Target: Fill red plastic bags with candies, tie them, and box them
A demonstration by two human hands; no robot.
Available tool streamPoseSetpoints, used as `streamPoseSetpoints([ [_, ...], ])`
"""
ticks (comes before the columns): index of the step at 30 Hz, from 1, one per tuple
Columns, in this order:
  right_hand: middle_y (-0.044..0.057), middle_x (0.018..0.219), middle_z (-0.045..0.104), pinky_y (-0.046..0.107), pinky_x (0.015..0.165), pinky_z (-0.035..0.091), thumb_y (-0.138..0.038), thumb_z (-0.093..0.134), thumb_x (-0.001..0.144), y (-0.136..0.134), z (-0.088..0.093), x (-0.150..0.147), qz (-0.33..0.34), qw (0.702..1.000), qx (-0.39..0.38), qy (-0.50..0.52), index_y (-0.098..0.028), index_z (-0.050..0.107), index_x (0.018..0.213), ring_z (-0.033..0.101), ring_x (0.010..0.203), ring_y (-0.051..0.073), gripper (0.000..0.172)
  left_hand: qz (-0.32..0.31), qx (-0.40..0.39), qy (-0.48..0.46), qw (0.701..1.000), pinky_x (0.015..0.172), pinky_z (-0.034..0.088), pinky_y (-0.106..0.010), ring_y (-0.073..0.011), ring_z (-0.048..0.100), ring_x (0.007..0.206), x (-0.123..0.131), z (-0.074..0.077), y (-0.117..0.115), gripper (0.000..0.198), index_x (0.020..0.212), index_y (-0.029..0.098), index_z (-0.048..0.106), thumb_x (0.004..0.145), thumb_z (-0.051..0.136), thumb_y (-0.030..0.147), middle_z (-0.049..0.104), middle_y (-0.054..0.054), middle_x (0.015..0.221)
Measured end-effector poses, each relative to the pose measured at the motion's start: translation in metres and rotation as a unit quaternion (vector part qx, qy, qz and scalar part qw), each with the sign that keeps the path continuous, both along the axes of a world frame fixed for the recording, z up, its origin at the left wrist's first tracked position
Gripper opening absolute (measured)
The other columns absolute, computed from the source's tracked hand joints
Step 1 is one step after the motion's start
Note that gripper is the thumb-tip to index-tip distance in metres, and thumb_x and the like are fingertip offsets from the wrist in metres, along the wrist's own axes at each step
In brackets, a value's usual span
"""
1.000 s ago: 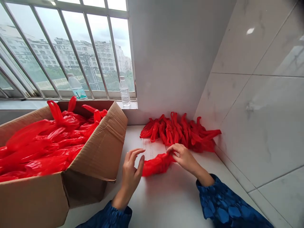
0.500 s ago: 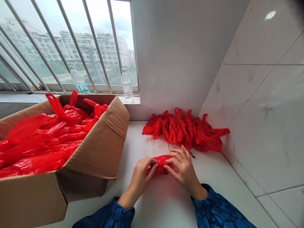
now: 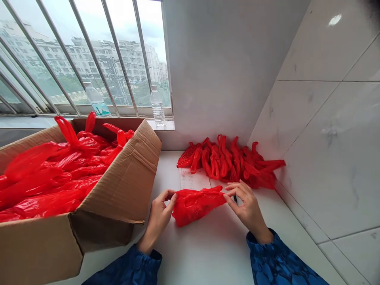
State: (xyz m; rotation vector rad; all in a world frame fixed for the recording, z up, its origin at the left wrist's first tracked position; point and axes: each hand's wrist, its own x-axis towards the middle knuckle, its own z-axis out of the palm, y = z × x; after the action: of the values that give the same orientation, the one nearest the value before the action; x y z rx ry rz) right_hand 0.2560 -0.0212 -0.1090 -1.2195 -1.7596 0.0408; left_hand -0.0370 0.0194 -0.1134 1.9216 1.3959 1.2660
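Note:
A red plastic bag (image 3: 197,205) is stretched sideways between my two hands, just above the white tabletop. My left hand (image 3: 162,213) pinches its left end between thumb and fingers. The bag's narrow right end is pinched by my right hand (image 3: 245,208), thumb against fingertips. Beyond the hands lies a row of bunched red plastic bags (image 3: 225,160) along the wall. A printed sheet (image 3: 192,180) sticks out from under that row, partly covered by it. Part of a dark pen-like object (image 3: 235,198) shows by my right fingers.
At left stands an open cardboard box (image 3: 127,174) heaped with red plastic bags (image 3: 59,170). Two clear bottles, one labelled (image 3: 97,101) and one plain (image 3: 157,107), stand on the sill by the barred window. A tiled wall (image 3: 332,158) bounds the table on the right.
My hands have moved apart, left and right. The red bag between them has gone from a small bundle to a longer, spread-out shape.

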Motion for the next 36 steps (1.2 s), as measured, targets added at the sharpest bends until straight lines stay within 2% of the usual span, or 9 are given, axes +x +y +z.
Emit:
streamPoseSetpoints([
  [5,0.001,0.1,0.073,0.057,0.113,0.032,-0.024,0.061,0.094,-0.004,0.001,-0.014,0.042,0.998,-0.052,0.005,-0.027,0.059,0.094,0.068,0.1,0.024,0.003,0.024,0.067,0.008,0.997,0.089,0.053,-0.037,-0.0233,0.065,0.104,0.012,0.004,-0.016,0.029,0.122,0.02,0.059,0.098,0.055,0.036,0.066,-0.01,0.118],
  [10,0.003,0.101,0.071,0.057,0.115,0.031,-0.037,0.065,0.095,-0.009,0.002,-0.032,0.035,0.997,-0.071,0.008,-0.027,0.058,0.112,0.067,0.099,0.025,0.021,-0.081,0.158,0.196,0.964,0.092,0.045,-0.04,-0.0254,0.061,0.107,0.028,0.007,-0.031,0.025,0.12,0.027,0.064,0.096,0.06,0.025,0.068,-0.006,0.117],
  [15,0.001,0.099,0.071,0.057,0.115,0.029,-0.033,0.069,0.093,-0.013,0.003,-0.044,0.065,0.993,-0.076,-0.058,-0.029,0.061,0.115,0.067,0.096,0.024,0.023,-0.089,0.174,0.253,0.948,0.093,0.043,-0.042,-0.0271,0.06,0.109,0.033,0.002,-0.03,0.024,0.115,0.028,0.069,0.091,0.069,0.025,0.07,-0.006,0.118],
  [22,0.0,0.088,0.071,0.052,0.104,0.04,-0.025,0.057,0.1,-0.009,0.001,-0.03,0.036,0.995,-0.088,-0.009,-0.027,0.065,0.091,0.066,0.088,0.024,0.012,-0.084,0.103,0.11,0.985,0.087,0.047,-0.036,-0.0218,0.063,0.098,0.027,0.004,-0.027,0.016,0.092,0.024,0.071,0.099,0.056,0.028,0.069,-0.005,0.104],
  [27,0.006,0.092,0.07,0.038,0.079,0.052,-0.042,0.054,0.1,-0.011,0.004,-0.014,-0.061,0.973,-0.101,0.199,-0.024,0.062,0.098,0.065,0.088,0.024,0.019,-0.012,0.048,-0.054,0.997,0.082,0.052,-0.031,-0.0199,0.065,0.091,0.02,0.007,-0.02,0.02,0.09,0.02,0.063,0.1,0.052,0.034,0.067,-0.005,0.094],
  [30,0.004,0.091,0.067,0.032,0.074,0.055,-0.047,0.058,0.097,-0.015,0.009,-0.016,-0.018,0.938,-0.128,0.322,-0.024,0.057,0.104,0.067,0.083,0.021,0.024,-0.022,0.051,-0.04,0.998,0.093,0.051,-0.035,-0.0226,0.064,0.107,0.022,0.011,-0.027,0.019,0.11,0.021,0.06,0.098,0.055,0.035,0.067,-0.007,0.111],
  [32,0.002,0.09,0.065,0.032,0.077,0.055,-0.047,0.069,0.09,-0.019,0.013,-0.021,0.02,0.93,-0.142,0.339,-0.025,0.056,0.111,0.067,0.085,0.02,0.033,-0.058,0.065,0.011,0.996,0.097,0.049,-0.038,-0.0252,0.062,0.113,0.028,0.017,-0.035,0.038,0.126,0.023,0.055,0.092,0.064,0.037,0.064,-0.009,0.122],
  [34,0.001,0.087,0.064,0.033,0.081,0.054,-0.045,0.077,0.083,-0.023,0.018,-0.024,0.041,0.937,-0.158,0.31,-0.026,0.06,0.112,0.066,0.087,0.021,0.038,-0.09,0.087,0.079,0.989,0.092,0.049,-0.039,-0.0256,0.063,0.104,0.035,0.025,-0.042,0.051,0.133,0.025,0.053,0.087,0.072,0.039,0.066,-0.008,0.113],
  [36,0.001,0.083,0.064,0.032,0.077,0.053,-0.045,0.077,0.084,-0.028,0.022,-0.025,0.053,0.936,-0.181,0.298,-0.025,0.064,0.098,0.063,0.081,0.02,0.028,-0.092,0.112,0.116,0.983,0.084,0.048,-0.037,-0.0228,0.061,0.088,0.04,0.033,-0.046,0.037,0.122,0.026,0.061,0.088,0.071,0.036,0.066,-0.004,0.092],
])
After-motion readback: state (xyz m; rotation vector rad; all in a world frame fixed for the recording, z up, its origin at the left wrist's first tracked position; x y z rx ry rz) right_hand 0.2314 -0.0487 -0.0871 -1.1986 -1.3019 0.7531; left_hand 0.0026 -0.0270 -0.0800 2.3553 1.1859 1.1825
